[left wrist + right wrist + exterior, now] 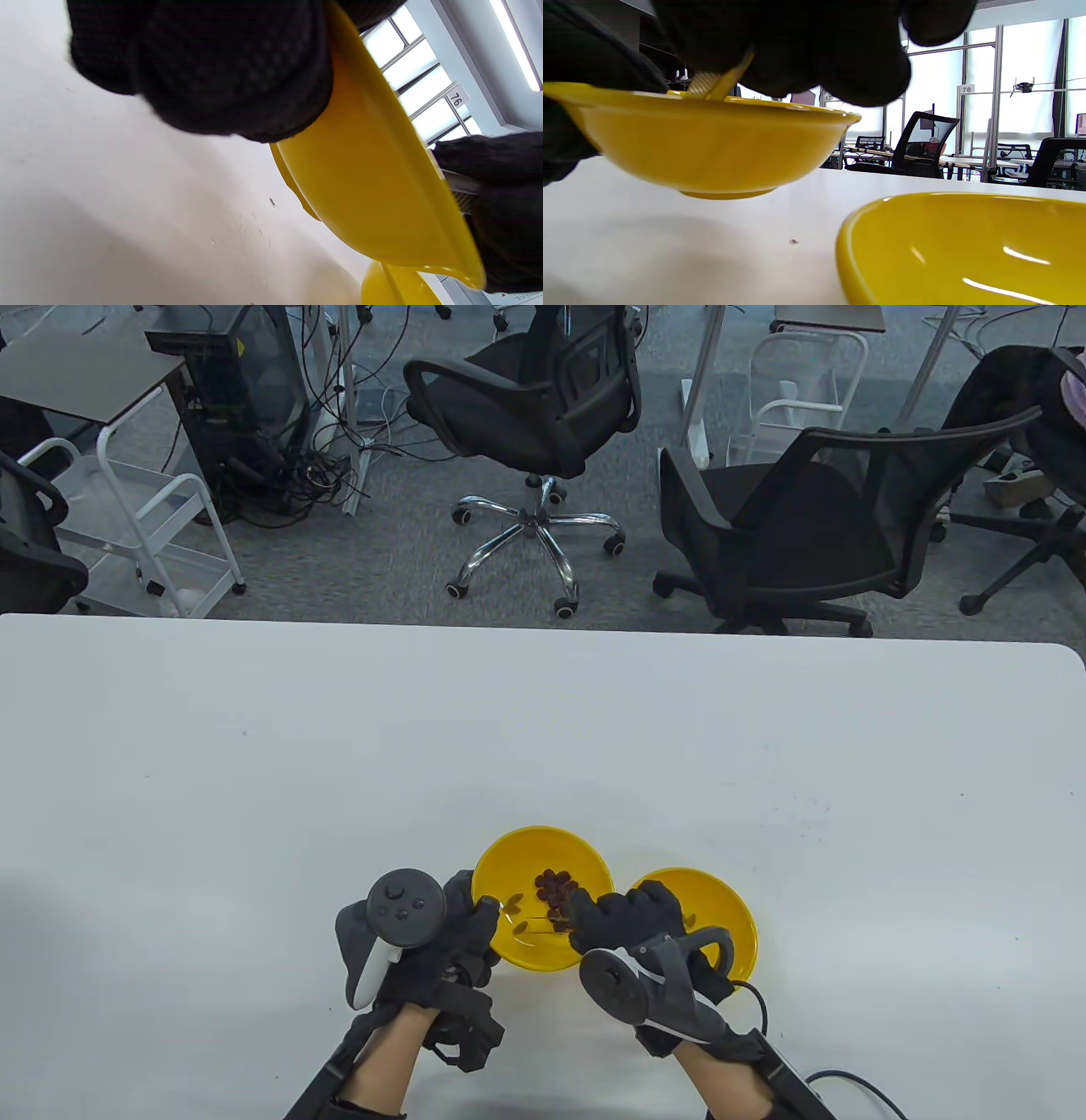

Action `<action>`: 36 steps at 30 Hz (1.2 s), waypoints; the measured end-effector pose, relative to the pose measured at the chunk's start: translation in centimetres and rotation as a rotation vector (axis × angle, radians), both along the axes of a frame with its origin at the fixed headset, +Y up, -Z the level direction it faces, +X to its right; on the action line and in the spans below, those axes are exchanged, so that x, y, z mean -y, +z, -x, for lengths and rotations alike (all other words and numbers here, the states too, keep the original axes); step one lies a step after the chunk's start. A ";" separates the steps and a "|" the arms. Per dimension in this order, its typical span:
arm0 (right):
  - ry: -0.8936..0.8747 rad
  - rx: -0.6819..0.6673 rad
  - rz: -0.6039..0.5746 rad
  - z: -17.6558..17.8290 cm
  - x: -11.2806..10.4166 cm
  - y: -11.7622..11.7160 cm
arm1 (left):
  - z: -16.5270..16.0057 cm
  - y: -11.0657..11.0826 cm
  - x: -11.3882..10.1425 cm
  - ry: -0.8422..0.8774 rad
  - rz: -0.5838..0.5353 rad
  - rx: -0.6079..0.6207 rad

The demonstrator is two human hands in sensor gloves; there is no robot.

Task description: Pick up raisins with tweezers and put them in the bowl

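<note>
A yellow bowl [522,857] holds a small heap of dark raisins [556,886]. My left hand [462,929] grips its near-left rim. My right hand [624,920] holds thin tweezers [543,918] that reach leftward into this bowl, with the tips just below the heap. A second yellow bowl [725,903] sits just to the right, partly under my right hand. In the right wrist view the tweezers [717,84] slant down over the rim of the raisin bowl [712,144], and the second bowl [967,250] is close by. The left wrist view shows my fingers [212,63] on the bowl [373,190].
The white table [543,746] stretches wide beyond and beside the bowls. Its far edge borders a floor with office chairs [789,534]. A cable [848,1082] trails from my right wrist at the near edge.
</note>
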State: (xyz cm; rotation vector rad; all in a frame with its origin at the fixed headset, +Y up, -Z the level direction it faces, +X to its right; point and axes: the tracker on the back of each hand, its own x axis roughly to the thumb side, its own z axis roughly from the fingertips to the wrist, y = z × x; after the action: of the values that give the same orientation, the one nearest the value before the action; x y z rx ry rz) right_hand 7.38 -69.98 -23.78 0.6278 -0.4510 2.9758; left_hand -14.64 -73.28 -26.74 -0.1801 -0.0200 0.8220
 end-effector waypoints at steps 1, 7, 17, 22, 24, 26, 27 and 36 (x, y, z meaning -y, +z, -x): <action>0.006 0.000 -0.001 0.1 0.0 0.0 | 0.0 0.0 0.0 0.000 0.000 0.001; 0.015 0.000 0.002 0.4 0.2 -0.2 | -0.1 0.0 0.0 0.000 -0.004 0.010; -0.006 0.012 0.008 0.0 -0.1 -0.3 | -0.2 0.0 0.0 0.002 -0.001 0.007; -0.089 0.041 0.013 -1.6 -1.0 -0.2 | 0.0 -0.1 0.1 -0.011 0.003 -0.005; -0.128 0.062 0.009 -2.6 -1.4 -0.2 | 0.2 -0.1 0.2 -0.018 0.003 -0.012; -0.163 0.080 -0.004 -3.6 -1.8 -0.1 | 0.2 -0.1 0.1 -0.031 0.002 -0.017; -0.176 0.098 -0.002 -4.3 -2.0 -0.2 | 0.3 -0.1 0.1 -0.036 0.001 -0.020; -0.232 0.251 0.040 -9.4 -2.3 -1.2 | 0.5 -0.2 0.0 -0.045 0.003 -0.036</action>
State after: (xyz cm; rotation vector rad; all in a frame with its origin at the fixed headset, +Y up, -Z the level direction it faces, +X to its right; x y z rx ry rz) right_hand 16.78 -67.73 -24.96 0.1823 -0.4443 2.8401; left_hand -15.15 -73.31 -26.90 -0.1674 0.0191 0.7802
